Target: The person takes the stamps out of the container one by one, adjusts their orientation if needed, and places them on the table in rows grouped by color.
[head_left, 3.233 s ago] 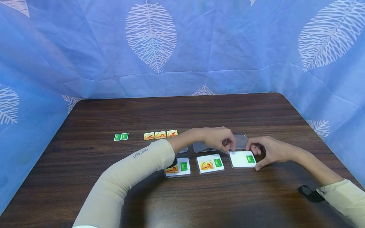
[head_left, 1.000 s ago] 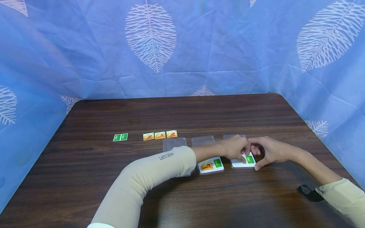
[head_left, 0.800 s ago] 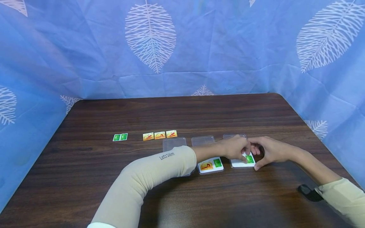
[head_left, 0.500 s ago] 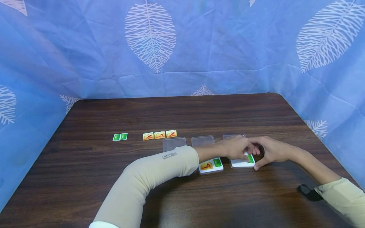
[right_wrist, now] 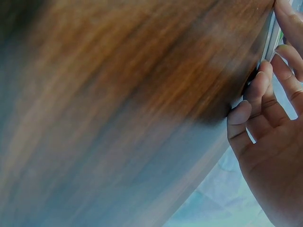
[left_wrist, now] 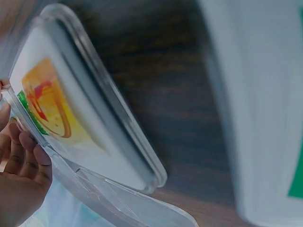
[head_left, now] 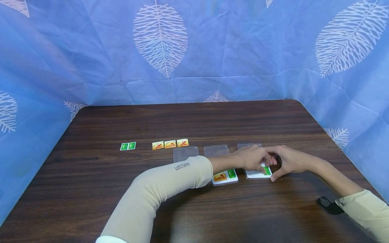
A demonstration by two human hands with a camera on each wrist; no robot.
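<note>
right of centre in the head view, i'm seeing the left hand (head_left: 251,158) leaning over a white-backed case (head_left: 253,174), a bent finger reaching the green stamp (head_left: 267,171) at the case's right side; whether it is pinching that stamp i cannot tell (the fingers are hiding each other from me). the right hand (head_left: 293,159), just beside it, is gripping the same case by its right end, thumb at the lower corner, fingers at the upper. at lower centre, a second case (head_left: 225,183) is lying partly behind the left wrist, bearing an orange stamp (head_left: 220,177) and a green one. in the left wrist view i'm also catching a blurred white case (left_wrist: 260,142) along the right edge. above the left arm, three clear panels (head_left: 185,153) are lying in a row. toward the left of the frame, three orange stamps (head_left: 170,144) are resting side by side, with a green pair (head_left: 128,145) farther left. a dark wooden table (head_left: 91,192) is bearing everything, and a blue leaf-print cloth (head_left: 100,44) is filling the top.
</note>
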